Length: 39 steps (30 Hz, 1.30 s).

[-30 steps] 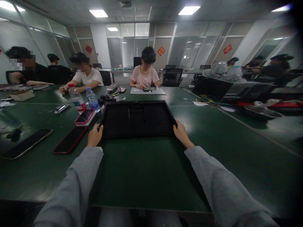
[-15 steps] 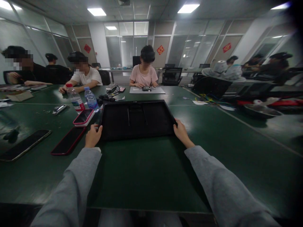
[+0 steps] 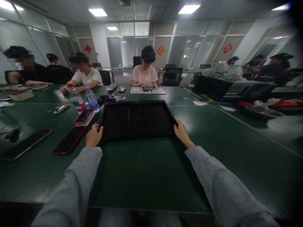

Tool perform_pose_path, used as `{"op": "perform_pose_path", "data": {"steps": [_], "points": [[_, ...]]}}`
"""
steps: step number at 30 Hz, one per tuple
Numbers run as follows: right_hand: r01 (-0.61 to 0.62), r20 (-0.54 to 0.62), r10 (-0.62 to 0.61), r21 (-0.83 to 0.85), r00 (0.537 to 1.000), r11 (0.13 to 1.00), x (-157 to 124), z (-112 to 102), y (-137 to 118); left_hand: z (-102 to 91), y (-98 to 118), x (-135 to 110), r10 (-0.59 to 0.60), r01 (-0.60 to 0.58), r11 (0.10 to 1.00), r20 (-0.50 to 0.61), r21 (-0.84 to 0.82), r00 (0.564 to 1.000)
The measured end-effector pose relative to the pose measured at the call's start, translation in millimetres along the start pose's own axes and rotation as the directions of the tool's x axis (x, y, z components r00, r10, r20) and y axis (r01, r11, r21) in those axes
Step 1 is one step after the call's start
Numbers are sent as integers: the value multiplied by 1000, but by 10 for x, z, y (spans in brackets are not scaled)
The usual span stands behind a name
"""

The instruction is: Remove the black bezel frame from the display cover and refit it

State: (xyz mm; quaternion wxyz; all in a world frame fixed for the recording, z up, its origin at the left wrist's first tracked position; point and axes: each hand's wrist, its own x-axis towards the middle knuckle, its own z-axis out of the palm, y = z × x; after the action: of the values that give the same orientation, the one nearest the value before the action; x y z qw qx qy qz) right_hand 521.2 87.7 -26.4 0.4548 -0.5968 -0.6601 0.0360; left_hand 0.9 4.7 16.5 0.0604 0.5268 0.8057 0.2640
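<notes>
Co-worker's hands shifted; left hand and right hand grip a black, seemingly hollow panel.

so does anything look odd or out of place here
Mainly the metal pan at far right: cookware looks odd near loose cables. The black panel held between the left hand and right hand shows no visible damage.

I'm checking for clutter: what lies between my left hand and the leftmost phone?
The red-edged phone lies between the left hand and the leftmost phone, in the head view.
</notes>
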Motion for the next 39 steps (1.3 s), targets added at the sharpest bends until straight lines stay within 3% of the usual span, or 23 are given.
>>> {"op": "perform_pose_path", "data": {"steps": [8, 14, 20, 24, 27, 39], "points": [[-1, 3, 1, -30, 1000, 1000, -13, -16, -60, 57, -18, -40, 119, -117, 993, -78, 33, 990], [61, -32, -70, -232, 997, 971, -103, -76, -261, 44, 144, -165, 279, -261, 960, -253, 104, 926], [172, -18, -186, -307, 982, 936, -239, -119, -682, 15, 266, -255, 369, -347, 928, -221, 133, 903], [314, 187, -276, -216, 943, 924, -320, -54, -848, 29, 254, -237, 444, -433, 895, -132, 107, 886], [331, 314, -274, -145, 909, 933, -347, -6, -863, 46, 235, -213, 453, -446, 890, -76, 96, 888], [344, 316, -280, -171, 907, 923, -331, -10, -815, 57, 190, -153, 488, -481, 871, -59, 97, 871]]}}
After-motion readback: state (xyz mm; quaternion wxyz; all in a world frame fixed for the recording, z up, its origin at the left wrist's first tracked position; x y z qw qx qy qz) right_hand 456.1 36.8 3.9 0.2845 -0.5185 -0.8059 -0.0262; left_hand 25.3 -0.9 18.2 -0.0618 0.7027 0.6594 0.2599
